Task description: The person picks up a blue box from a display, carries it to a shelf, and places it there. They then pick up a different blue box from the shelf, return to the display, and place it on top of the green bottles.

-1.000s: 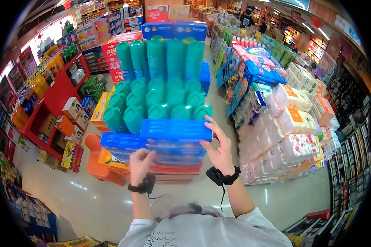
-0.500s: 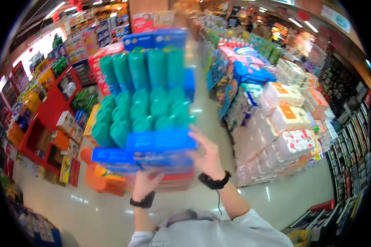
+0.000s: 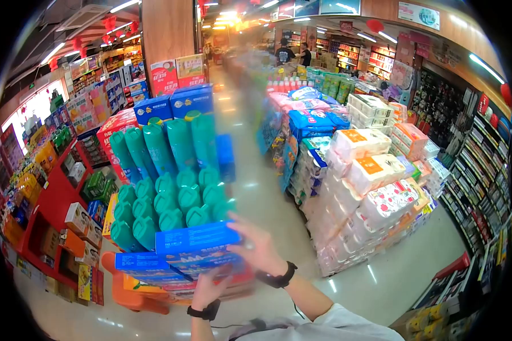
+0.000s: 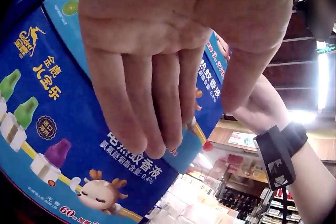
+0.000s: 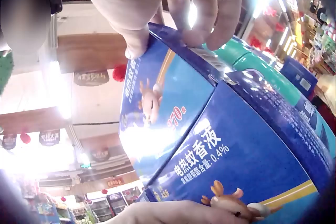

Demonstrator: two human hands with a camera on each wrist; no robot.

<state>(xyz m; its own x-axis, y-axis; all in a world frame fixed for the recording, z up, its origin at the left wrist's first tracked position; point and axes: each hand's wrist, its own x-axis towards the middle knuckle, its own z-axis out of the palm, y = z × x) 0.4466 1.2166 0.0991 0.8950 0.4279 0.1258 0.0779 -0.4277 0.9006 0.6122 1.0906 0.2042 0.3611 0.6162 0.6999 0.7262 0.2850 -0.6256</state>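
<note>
A blue box with a cartoon deer (image 3: 196, 241) stands at the near end of the stacked display, in front of several green bottles (image 3: 165, 202). My right hand (image 3: 259, 247) holds its right corner; in the right wrist view the thumb lies on the side face and the other fingers of that hand (image 5: 173, 3) bend over the top edge. Long, straight fingers of my left hand (image 4: 152, 61) lie across the front face, which carries printed bottles and a deer. In the head view the left hand (image 3: 210, 287) is low at the box's front.
Another blue box (image 3: 139, 261) adjoins on the left, above an orange stool (image 3: 133, 298). Packs of tissue (image 3: 370, 170) are piled to the right across an aisle (image 3: 250, 187). Red shelving (image 3: 40, 227) stands left. Two people (image 3: 284, 54) are far back.
The head view has turned, so the display sits further left and lower. My left hand has shifted rightward along the box's front. The right hand remains at the right corner.
</note>
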